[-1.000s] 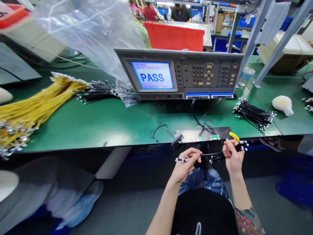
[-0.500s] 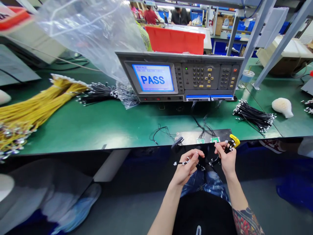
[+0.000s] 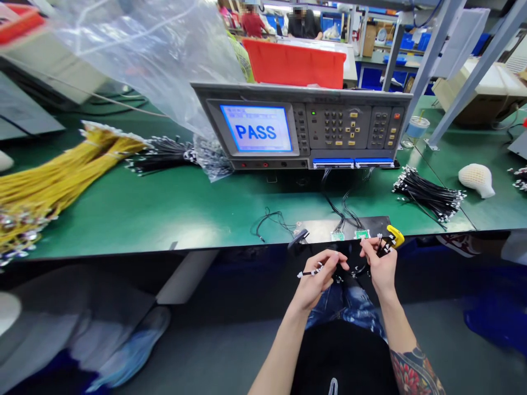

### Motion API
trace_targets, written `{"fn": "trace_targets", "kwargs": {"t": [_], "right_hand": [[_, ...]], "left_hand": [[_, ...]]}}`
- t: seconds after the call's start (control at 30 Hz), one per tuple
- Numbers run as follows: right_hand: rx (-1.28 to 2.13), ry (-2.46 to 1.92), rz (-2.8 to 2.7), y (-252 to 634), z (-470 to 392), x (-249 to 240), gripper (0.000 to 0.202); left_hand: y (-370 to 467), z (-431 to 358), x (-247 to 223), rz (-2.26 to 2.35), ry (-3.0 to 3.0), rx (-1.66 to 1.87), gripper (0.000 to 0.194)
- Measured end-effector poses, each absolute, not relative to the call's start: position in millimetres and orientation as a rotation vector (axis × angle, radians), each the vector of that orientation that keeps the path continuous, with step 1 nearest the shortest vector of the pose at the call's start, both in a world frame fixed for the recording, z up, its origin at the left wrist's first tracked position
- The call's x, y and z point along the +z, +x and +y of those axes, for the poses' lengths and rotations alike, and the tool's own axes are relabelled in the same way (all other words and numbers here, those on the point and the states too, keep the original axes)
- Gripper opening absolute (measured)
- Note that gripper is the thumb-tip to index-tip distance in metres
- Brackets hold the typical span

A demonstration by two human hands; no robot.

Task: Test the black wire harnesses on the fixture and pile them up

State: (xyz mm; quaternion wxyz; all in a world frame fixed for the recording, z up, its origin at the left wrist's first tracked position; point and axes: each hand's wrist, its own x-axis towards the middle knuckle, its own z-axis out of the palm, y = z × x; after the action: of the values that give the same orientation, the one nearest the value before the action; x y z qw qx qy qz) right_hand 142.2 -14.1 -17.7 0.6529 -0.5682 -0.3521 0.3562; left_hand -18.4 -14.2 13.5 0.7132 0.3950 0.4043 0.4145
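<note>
My left hand (image 3: 320, 274) is closed on black cables (image 3: 309, 272) with small white connectors, one end sticking out past the wrist side. Opposite it, my right hand (image 3: 377, 260) is closed around more black cables (image 3: 386, 249) with white plugs, close to the table edge. Dark cable lengths hang between the hands, hard to tell apart against the dark floor. Just beyond my fingers are two small green circuit boards (image 3: 362, 234) on a flat plate (image 3: 317, 230), wired to the tester (image 3: 346, 131), whose screen reads PASS. A yellow clip-like piece (image 3: 396, 236) sits beside my right hand.
On the green table (image 3: 197, 214) lie a bundle of black cables (image 3: 430, 195), yellow cables (image 3: 61, 175) and a white mesh-textured object (image 3: 476, 180). A cup (image 3: 416, 127) stands near a metal post. A red bin (image 3: 294, 63) is behind the tester. People are in the background.
My left hand has shifted slightly to the right, towards my right hand, with its cables. My right hand has hardly moved. PASS stays on the screen.
</note>
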Motion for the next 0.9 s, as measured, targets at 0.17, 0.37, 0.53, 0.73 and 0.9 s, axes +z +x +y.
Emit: {"fn": "trace_targets", "kwargs": {"t": [0.17,0.37,0.53,0.73,0.9], "right_hand": [[0.821,-1.278,-0.788,140,-14,-17,0.027],[0.777,-1.285,-0.715,132,-14,-17,0.027],[0.772,-1.268,-0.714,130,-14,-18,0.026],[0.808,-1.246,-0.704,132,-14,-18,0.025],[0.783,-1.265,-0.733,133,-14,-22,0.028]], "left_hand": [[-14,-12,11,0.947,0.875,0.977,0.054],[-8,-8,6,1.036,0.918,1.057,0.048],[-1,-2,2,1.105,0.952,1.131,0.041],[4,-1,1,1.182,0.978,1.197,0.034],[12,-3,1,1.213,0.946,1.278,0.034]]}}
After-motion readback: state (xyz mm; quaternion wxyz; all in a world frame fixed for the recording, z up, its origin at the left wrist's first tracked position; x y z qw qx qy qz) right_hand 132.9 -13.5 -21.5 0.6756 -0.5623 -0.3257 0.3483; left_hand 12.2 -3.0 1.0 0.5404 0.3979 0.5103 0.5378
